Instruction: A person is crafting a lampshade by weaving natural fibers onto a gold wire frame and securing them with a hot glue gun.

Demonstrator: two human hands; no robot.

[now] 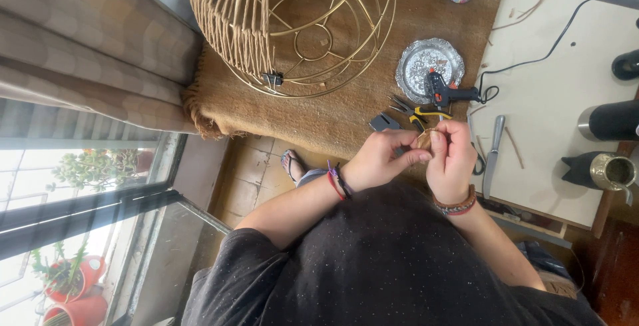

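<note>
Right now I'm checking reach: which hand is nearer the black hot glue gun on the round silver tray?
Right. The right hand sits just below the glue gun; the left hand is farther away.

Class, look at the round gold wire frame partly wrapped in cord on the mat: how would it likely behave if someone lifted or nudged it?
The wire frame is mostly open thin rods, so probably light for its size. Its rounded shape suggests it could rock or roll on the brown mat. The wrapped cord on one side may make it tip that way.
</note>
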